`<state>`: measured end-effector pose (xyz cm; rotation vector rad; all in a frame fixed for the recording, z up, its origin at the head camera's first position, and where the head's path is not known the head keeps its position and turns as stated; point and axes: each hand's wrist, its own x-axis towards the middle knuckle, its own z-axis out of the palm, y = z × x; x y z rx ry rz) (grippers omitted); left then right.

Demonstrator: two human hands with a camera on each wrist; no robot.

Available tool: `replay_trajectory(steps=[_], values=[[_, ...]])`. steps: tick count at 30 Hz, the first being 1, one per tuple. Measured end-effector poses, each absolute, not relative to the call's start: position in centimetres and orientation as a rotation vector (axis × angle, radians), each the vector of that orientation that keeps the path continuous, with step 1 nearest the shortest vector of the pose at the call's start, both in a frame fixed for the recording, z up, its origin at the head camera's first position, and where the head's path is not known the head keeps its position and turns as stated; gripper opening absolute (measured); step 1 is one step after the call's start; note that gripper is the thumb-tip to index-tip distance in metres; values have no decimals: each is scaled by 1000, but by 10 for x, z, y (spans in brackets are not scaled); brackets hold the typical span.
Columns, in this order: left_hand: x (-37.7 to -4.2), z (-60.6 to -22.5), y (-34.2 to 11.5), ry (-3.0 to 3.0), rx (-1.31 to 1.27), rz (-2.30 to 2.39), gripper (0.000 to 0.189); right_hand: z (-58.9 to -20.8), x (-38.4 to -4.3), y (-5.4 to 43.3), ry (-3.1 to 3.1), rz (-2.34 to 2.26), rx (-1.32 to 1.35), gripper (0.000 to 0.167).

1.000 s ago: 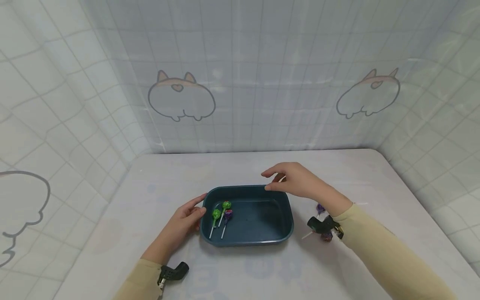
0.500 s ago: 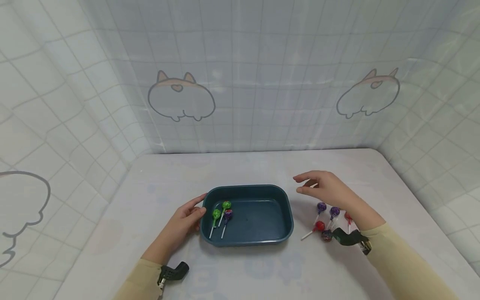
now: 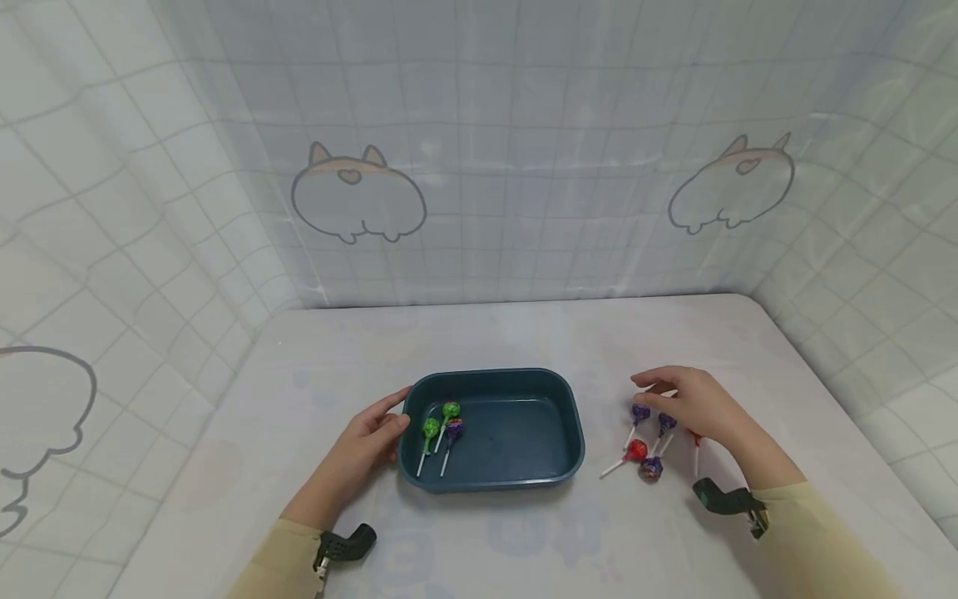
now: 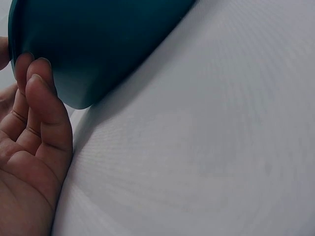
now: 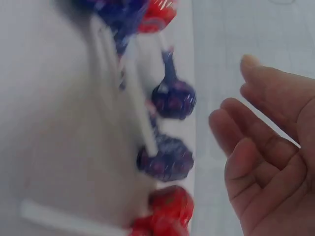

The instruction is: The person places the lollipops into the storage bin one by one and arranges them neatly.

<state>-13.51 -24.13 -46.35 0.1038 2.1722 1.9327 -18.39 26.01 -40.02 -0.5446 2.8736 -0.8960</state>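
Lollipops, five, on the white tabletop (image 3: 337, 349), right of the tray: two purple-wrapped balls on white sticks (image 3: 639, 411), two red-wrapped lollipops (image 3: 636, 450), one dark multicoloured lollipop (image 3: 651, 469). Judged light and hard, wrappers perhaps slick; best pinched by ball or stick. Dark teal rectangular tray (image 3: 516, 441), round-cornered, seemingly stiff plastic; contains two green lollipops (image 3: 431, 428), one purple-and-red lollipop (image 3: 455, 428). Left hand (image 3: 362, 445) — grips the tray's left side, thumb at rim, fingers bent against outer wall. Right hand (image 3: 696, 401) — near the purple balls, thumb and fingers moderately parted, nothing held.
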Motion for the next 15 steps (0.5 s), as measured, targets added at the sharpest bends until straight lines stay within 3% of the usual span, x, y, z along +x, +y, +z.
replay_trajectory(steps=[15], values=[[-136, -464, -242, 2195, 114, 1908, 52, -411, -189, 265, 2821, -639, -579, 30]])
